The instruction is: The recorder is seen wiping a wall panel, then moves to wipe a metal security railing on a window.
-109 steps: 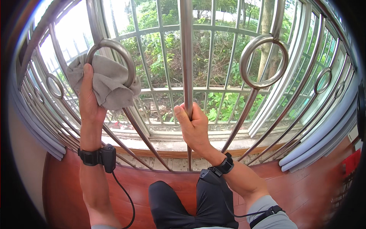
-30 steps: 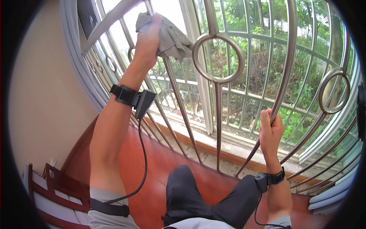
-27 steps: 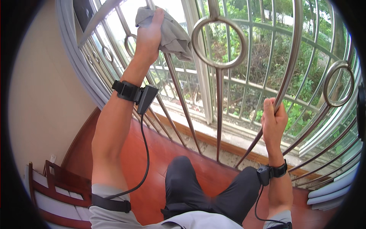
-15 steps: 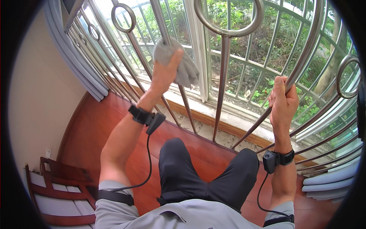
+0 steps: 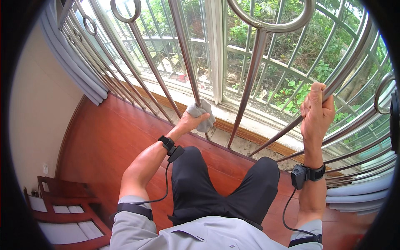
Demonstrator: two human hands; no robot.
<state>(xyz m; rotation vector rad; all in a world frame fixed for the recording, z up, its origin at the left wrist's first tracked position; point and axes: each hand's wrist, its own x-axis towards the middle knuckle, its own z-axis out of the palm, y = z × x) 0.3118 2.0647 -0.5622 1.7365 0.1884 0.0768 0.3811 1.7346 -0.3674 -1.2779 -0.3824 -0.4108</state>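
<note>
A crumpled grey cloth [image 5: 205, 118] is wrapped round the lower part of an upright metal bar [image 5: 186, 58], and my left hand [image 5: 193, 119] is closed over it. My palm and part of the bar inside the cloth are hidden. Farther right, my right hand [image 5: 317, 109] grips another metal bar [image 5: 287, 130] with its fingers curled round it. Both bars belong to a shiny railing in front of a window. Each wrist carries a black strap with a small device [image 5: 299, 176] and a cable.
Large metal rings [image 5: 273, 29] join the railing's bars at the top. Behind them runs a pale window ledge [image 5: 266, 118], with plants outside. Grey-blue curtains [image 5: 68, 62] hang at both sides. A wooden chair [image 5: 71, 208] stands at the lower left on the red wooden floor [image 5: 112, 133].
My left hand has slid down along the bar with the cloth, from its upper part to near the bottom. My right hand keeps its grip. The view has shifted slightly.
</note>
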